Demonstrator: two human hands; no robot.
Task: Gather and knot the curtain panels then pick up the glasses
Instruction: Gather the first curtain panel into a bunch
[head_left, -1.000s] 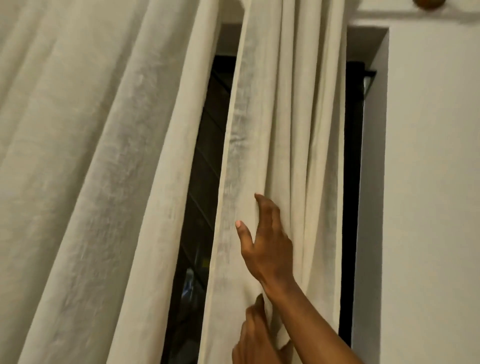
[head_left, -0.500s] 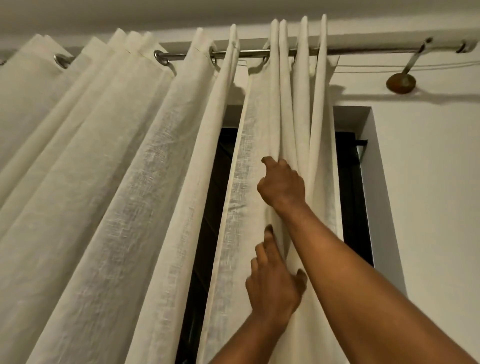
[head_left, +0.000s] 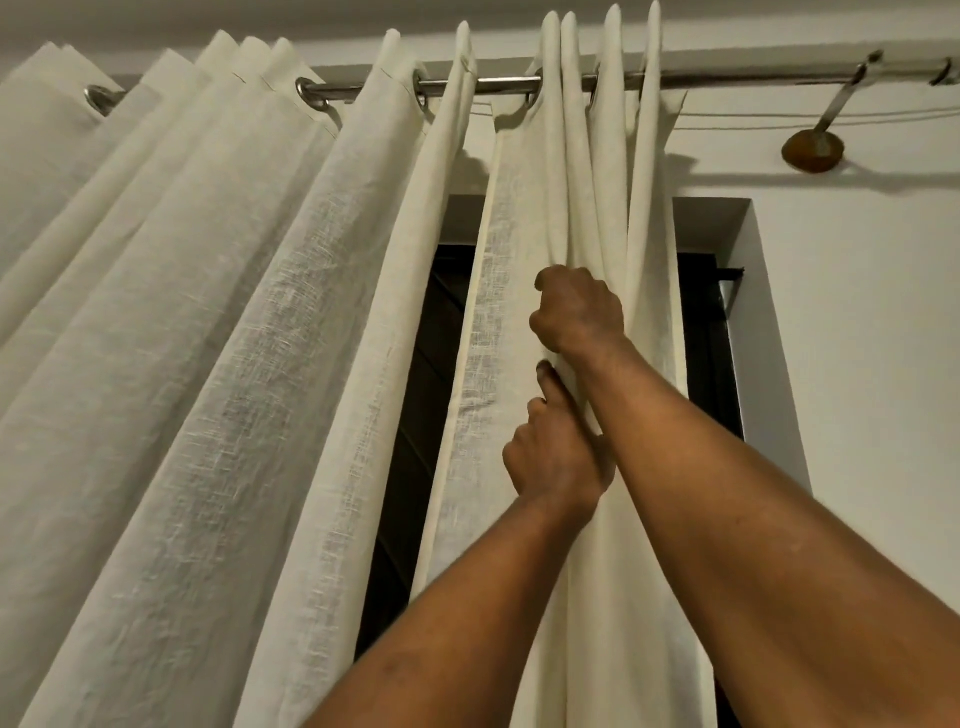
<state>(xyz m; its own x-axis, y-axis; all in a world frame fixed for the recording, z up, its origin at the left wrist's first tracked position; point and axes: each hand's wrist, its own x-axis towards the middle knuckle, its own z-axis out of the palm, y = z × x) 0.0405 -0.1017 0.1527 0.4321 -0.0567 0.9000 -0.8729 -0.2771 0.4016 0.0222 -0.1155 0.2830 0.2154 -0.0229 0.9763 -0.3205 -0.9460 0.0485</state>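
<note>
Two cream linen curtain panels hang from a metal rod (head_left: 509, 84). The left curtain panel (head_left: 208, 338) spreads wide across the left half of the view. The right curtain panel (head_left: 613, 197) hangs in tight pleats over the dark window. My right hand (head_left: 579, 309) is raised high and grips a bunch of the right panel's pleats. Just below it, my left hand (head_left: 556, 452) pinches the same folds, index finger pointing up along the cloth. My forearms cross. No glasses are in view.
A dark window opening (head_left: 415, 415) shows in the gap between the panels. A white wall (head_left: 857, 364) fills the right side. A brown rod bracket (head_left: 813, 148) sticks out of the wall at the upper right, with a thin wire beside it.
The view tilted up, bringing the rod into sight. My right hand climbed the right panel and closed its fingers on the pleats. My left hand followed upward beneath it.
</note>
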